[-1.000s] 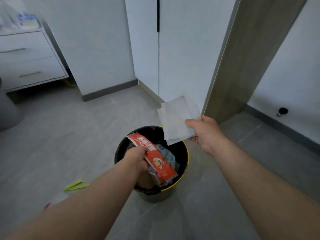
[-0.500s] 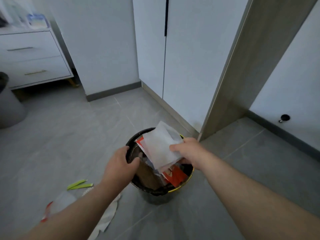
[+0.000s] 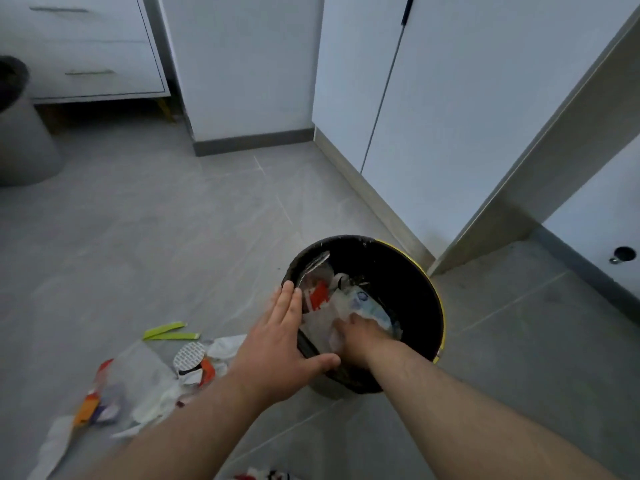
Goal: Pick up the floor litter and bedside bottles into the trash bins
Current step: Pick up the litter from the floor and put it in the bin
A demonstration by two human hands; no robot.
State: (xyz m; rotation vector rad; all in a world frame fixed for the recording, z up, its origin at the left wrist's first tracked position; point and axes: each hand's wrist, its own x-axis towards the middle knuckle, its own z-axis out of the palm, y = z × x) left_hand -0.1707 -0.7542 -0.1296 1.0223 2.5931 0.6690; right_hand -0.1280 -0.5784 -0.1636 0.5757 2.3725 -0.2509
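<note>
A round trash bin (image 3: 420, 268) with a black liner and yellow rim stands on the grey floor. It holds white paper, a red wrapper (image 3: 319, 295) and a clear bag. My right hand (image 3: 360, 336) is down inside the bin, pressing on the white paper (image 3: 337, 308); its fingers are hidden among the trash. My left hand (image 3: 282, 344) lies with straight fingers on the bin's left rim, thumb along the near edge. Loose litter (image 3: 145, 379) lies on the floor to the left: white wrappers, a foil lid, orange scraps. Two yellow-green strips (image 3: 166, 331) lie beyond it.
A grey bin (image 3: 24, 133) stands at the far left beside a white drawer unit (image 3: 93, 50). White cabinet doors (image 3: 433, 98) and a wooden door frame (image 3: 540, 168) rise behind the black bin. More scraps (image 3: 263, 475) show at the bottom edge.
My right hand has pushed the white paper from above the rim down into the bin. My left hand has opened flat onto the rim. The view tilted down, showing more floor litter.
</note>
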